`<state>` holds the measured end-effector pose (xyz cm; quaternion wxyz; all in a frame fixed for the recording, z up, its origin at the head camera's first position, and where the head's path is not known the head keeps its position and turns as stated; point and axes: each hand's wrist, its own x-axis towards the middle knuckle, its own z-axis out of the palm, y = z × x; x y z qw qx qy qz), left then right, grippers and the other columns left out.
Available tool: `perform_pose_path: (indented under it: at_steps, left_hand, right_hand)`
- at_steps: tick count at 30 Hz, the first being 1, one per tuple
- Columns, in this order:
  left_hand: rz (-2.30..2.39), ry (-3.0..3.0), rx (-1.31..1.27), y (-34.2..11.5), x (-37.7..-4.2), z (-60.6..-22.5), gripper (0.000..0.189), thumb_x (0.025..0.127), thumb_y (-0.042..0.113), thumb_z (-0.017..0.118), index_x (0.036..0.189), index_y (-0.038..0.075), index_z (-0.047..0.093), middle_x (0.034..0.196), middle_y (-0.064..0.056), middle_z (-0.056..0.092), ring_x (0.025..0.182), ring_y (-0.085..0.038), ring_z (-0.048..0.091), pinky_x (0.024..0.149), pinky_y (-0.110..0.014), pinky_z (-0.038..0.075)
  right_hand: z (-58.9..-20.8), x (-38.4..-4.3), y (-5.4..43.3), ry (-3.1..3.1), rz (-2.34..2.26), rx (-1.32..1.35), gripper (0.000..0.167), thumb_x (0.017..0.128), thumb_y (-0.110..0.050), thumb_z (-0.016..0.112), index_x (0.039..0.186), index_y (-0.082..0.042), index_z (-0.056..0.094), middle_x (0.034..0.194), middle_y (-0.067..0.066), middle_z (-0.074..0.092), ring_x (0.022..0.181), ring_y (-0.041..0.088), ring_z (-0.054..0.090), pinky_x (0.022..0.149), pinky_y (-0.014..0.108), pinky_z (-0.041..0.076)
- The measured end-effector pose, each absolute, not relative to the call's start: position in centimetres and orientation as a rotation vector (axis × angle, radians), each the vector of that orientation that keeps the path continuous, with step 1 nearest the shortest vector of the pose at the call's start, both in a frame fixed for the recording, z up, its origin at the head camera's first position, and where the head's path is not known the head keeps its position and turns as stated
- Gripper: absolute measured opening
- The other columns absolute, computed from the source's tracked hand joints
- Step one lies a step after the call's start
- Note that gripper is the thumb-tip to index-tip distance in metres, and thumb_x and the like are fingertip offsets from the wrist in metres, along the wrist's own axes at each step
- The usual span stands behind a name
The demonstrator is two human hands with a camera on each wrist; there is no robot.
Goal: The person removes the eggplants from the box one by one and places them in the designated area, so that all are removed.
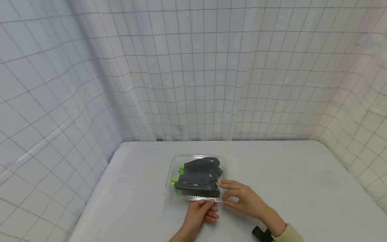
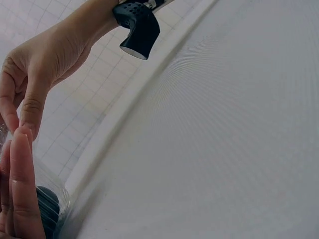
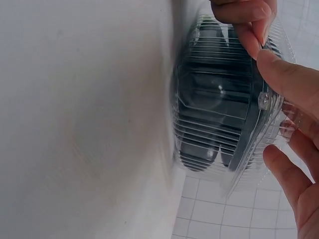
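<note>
A clear plastic clamshell box [image 1: 198,200] lies on the white table, its lid over several dark eggplants [image 1: 199,178] with green stem ends. My left hand [image 1: 199,215] is at the middle of the box's front edge, pinching the rim with thumb on top and the other fingers beneath. At the front right corner, my right hand [image 1: 246,200] pinches the rim between thumb and index finger, another fingertip touching the lid. Close up in the right wrist view, the right thumb [image 3: 289,79] presses at the rim beside a small clear snap tab [image 3: 264,100]. Both hands' fingertips meet there.
The white table [image 1: 127,188] extends around the box on all sides. White curtains with a dark grid [image 1: 193,84] enclose it at the back and both sides. A black wrist mount [image 1: 262,234] sits by the right wrist, near a pale yellow sleeve [image 1: 288,234].
</note>
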<state>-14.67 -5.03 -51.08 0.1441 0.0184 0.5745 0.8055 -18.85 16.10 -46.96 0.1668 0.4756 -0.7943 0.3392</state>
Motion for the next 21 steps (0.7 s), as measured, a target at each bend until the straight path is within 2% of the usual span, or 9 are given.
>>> perform_pose_path:
  at_steps: [9, 14, 21]
  left_hand:
    - [2.319, 1.667, 0.046, -4.89, -14.64, -51.17, 0.034, 0.094, 0.017, 0.059, 0.099, -0.017, 0.060, 0.073, -0.007, 0.066, 0.060, -0.016, 0.067, 0.056, -0.027, 0.055]
    - [2.321, 1.657, 0.038, -5.00, -14.73, -51.14, 0.033, 0.093, 0.017, 0.060, 0.095, -0.016, 0.060, 0.071, -0.007, 0.066, 0.060, -0.016, 0.067, 0.056, -0.027, 0.055]
    - [2.316, 1.652, 0.009, -5.17, -14.79, -51.15, 0.034, 0.092, 0.017, 0.061, 0.092, -0.017, 0.061, 0.070, -0.008, 0.066, 0.059, -0.016, 0.067, 0.055, -0.027, 0.055]
  right_hand:
    - [-46.65, -18.85, 15.97, -2.266, 0.881, 1.304, 0.012, 0.077, -0.018, 0.079, 0.078, -0.019, 0.067, 0.125, 0.000, 0.060, 0.118, 0.020, 0.054, 0.095, 0.024, 0.042]
    - [-46.86, -18.90, 15.56, -2.243, 0.850, 1.245, 0.018, 0.075, -0.018, 0.080, 0.075, -0.021, 0.063, 0.122, -0.001, 0.062, 0.114, 0.018, 0.057, 0.089, 0.025, 0.047]
    - [-46.96, -19.08, 15.30, -2.220, 0.929, 1.223, 0.021, 0.073, -0.015, 0.081, 0.075, -0.023, 0.061, 0.119, 0.000, 0.064, 0.112, 0.019, 0.058, 0.091, 0.021, 0.044]
